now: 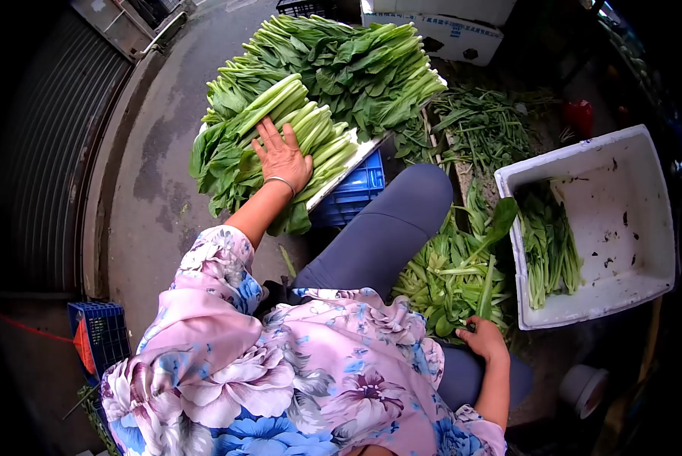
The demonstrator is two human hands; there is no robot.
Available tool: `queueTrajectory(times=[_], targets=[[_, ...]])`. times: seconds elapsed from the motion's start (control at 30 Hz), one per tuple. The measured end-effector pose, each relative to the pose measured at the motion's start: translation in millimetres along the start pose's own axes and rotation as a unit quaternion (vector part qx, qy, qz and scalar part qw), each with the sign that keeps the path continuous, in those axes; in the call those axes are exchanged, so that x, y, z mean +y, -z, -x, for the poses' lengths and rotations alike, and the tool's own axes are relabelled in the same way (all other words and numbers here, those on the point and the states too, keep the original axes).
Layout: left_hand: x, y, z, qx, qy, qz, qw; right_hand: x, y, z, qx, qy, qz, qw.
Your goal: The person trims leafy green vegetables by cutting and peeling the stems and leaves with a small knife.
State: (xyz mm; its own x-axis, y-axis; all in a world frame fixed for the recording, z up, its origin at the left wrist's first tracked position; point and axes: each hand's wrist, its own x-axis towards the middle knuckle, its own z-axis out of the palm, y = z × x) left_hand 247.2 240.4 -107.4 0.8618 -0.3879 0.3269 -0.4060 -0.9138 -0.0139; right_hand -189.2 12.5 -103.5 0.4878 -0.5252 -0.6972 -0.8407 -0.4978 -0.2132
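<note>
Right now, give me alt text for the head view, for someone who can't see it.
The left hand rests on leafy greens heaped above a blue crate, while the right hand curls beside loose greens. To the right, a white box holds a small bunch.

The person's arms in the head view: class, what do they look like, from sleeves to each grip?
The left sleeve and right sleeve are pale pink with a floral print including blue, loose-looking, stopping short of the wrists. A thin, silvery bracelet circles the left wrist. The left grip and right grip wear no gloves.
</note>
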Motion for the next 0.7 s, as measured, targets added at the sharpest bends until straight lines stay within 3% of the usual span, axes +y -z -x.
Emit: queueTrajectory(times=[0.1,0.3,0.57,0.7], targets=[[-2.3,5.4,1.3,0.014,-0.002,-0.006,1.0,-2.5,2.3,-2.5,0.004,0.005,0.013,1.0],[-2.2,45.0,-0.7,-0.064,-0.008,-0.013,0.998,1.4,1.4,-1.0,0.006,0.014,0.014,1.0],[-0.4,70.1,13.2,-0.015,-0.036,-0.039,0.998,1.2,1.3,17.7,0.018,0.01,-0.019,1.0],[-11.2,72.0,22.0,0.024,-0.064,-0.032,0.997,0.7,-10.4,26.2,-0.022,0.022,-0.002,1.0]])
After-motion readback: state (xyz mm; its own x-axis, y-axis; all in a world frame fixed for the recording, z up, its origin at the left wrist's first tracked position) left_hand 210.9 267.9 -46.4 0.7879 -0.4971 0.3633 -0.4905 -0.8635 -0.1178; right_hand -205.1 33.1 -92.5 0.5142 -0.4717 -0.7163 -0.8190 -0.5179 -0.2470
